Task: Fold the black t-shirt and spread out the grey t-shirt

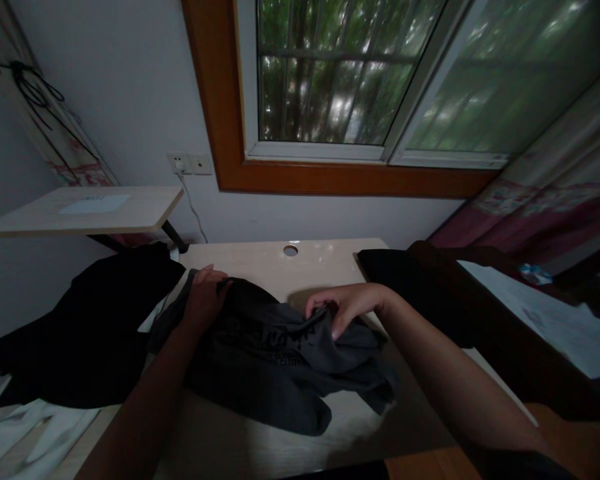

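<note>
A dark grey garment (260,373) with black printed lettering lies rumpled on the pale wooden table (230,257); it looks like a shirt, though its full shape is folded away. At its left upper part, my left hand (205,293) grips the cloth, with the fingers partly hidden behind it. My right hand (347,307) pinches the fabric near the print between thumb and fingers, raising a fold. The garment's lower edge and one sleeve-like part spread toward me on the tabletop.
Black cloth (95,313) lies at the left, beside white fabric (40,433). More black cloth (410,280) is at the right, next to a dark surface with a pale sheet (540,313). A raised shelf (145,207) overhangs the table's back left, below a wall socket (180,163).
</note>
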The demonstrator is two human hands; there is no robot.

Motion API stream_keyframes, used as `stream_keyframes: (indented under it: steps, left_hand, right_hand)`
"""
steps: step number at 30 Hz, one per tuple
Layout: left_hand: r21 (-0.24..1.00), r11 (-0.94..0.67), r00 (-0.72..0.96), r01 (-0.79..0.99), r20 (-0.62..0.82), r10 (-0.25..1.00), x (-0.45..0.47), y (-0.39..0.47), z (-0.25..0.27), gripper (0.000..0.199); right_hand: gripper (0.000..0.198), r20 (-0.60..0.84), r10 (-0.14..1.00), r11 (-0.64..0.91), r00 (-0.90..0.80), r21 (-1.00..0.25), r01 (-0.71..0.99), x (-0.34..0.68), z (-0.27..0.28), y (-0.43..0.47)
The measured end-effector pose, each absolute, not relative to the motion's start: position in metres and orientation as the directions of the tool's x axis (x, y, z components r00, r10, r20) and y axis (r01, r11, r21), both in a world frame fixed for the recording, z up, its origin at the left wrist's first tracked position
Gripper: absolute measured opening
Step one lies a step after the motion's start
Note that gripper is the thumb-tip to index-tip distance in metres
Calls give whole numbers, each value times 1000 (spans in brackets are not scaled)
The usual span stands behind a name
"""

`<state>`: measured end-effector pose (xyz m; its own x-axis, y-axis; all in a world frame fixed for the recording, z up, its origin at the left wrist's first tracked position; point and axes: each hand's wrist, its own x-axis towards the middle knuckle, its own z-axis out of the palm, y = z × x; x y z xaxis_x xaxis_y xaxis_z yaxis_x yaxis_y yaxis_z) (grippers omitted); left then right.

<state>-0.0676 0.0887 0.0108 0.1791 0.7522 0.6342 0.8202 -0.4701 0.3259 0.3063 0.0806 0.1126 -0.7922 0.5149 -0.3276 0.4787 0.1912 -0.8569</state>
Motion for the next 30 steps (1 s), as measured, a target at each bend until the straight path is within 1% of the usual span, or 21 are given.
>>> stream_keyframes:
  steps: [3, 4, 5, 7, 8, 9, 11, 13, 15, 16, 19, 21, 23, 26, 28, 29, 30]
  left_hand:
    - [359, -471, 169, 806, 623, 764, -66, 86, 11, 16]
    - [368, -473, 170, 800, 617, 768, -66, 85, 12, 18]
    - [376, -477, 172, 794, 614, 770, -66, 84, 13, 20]
    - [384, -486, 174, 785, 616, 768, -65, 82, 15, 24]
    - [384, -491, 177, 782, 619, 765, -65, 82, 16, 26]
    - [382, -496, 178, 780, 624, 761, -65, 81, 16, 28]
    - [379, -500, 168, 779, 642, 748, -65, 80, 17, 30]
    - [372, -502, 155, 781, 663, 732, -66, 79, 17, 29]
    - [356, -505, 144, 786, 689, 710, -66, 78, 16, 27]
    - [345, -508, 141, 789, 704, 696, -66, 78, 16, 26]
    - [322, -500, 112, 804, 743, 660, -68, 77, 15, 23]
    - [317, -491, 94, 811, 758, 645, -69, 76, 15, 25]
    - [312, -503, 90, 806, 775, 625, -71, 76, 14, 28]
    - [328, -529, 88, 783, 783, 615, -73, 79, 11, 23]
    - [359, -521, 94, 774, 748, 657, -73, 81, 9, 16]
    - [375, -513, 106, 772, 720, 685, -73, 83, 8, 14]
    - [387, -509, 124, 769, 690, 713, -72, 84, 7, 14]
  right_hand:
    - [53, -428, 326, -19, -843, -894, 447, 308, 116, 77]
    - [50, -425, 348, -38, -836, -897, 440, 308, 113, 77]
    - [50, -412, 409, -31, -814, -898, 439, 307, 108, 78]
    - [58, -387, 553, -14, -737, -889, 457, 304, 96, 80]
    - [60, -391, 595, -23, -702, -882, 471, 301, 89, 80]
    - [58, -404, 606, -37, -685, -874, 484, 298, 83, 80]
    - [48, -423, 568, -48, -706, -873, 485, 291, 73, 79]
    - [40, -384, 546, -30, -744, -897, 441, 284, 68, 77]
    - [40, -340, 545, -21, -766, -919, 393, 278, 68, 75]
    - [42, -339, 526, -23, -780, -922, 386, 275, 69, 75]
    - [46, -371, 416, 9, -830, -911, 412, 272, 77, 73]
    - [45, -377, 403, 34, -834, -905, 425, 274, 83, 73]
    - [44, -354, 471, 44, -808, -905, 423, 279, 87, 75]
    - [38, -255, 677, 99, -691, -898, 428, 293, 89, 83]
    - [28, -118, 821, 190, -559, -866, 462, 304, 88, 93]
    - [23, -19, 871, 259, -491, -833, 490, 309, 86, 98]
    - [20, 92, 896, 334, -435, -785, 522, 314, 85, 103]
